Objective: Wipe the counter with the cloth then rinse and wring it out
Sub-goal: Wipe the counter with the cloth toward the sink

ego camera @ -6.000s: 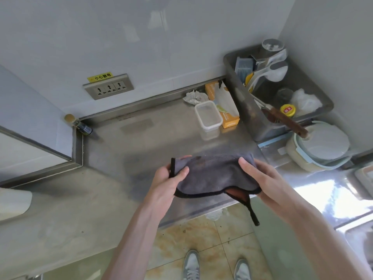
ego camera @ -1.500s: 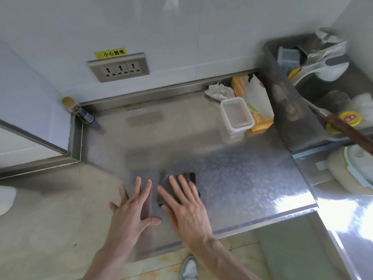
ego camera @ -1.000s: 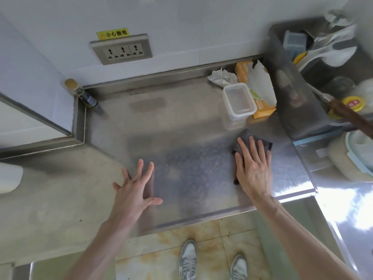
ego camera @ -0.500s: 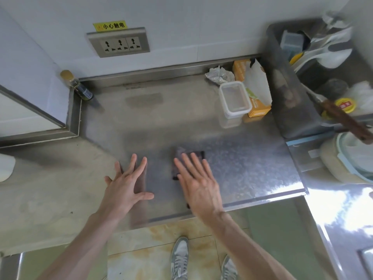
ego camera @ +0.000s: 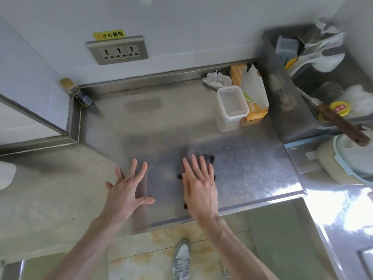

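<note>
Cloth (ego camera: 206, 158) under flat right hand (ego camera: 198, 190) (fingers spread) near counter (ego camera: 252, 168) front edge.

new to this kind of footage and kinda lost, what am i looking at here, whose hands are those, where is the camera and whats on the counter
There is no machine here. The camera is worn on a person's head and looks forward and down, so you see their own two bare arms and, at the bottom, their shoes on the floor.

The right hand presses flat on a dark grey cloth, wiping the steel counter. The left hand rests open on the counter beside it and holds nothing.

At the back stand a clear plastic container, an orange box, a crumpled foil ball and, in the left corner, a small dark bottle. A metal bin of utensils sits on the right. A triple wall socket is above.
</note>
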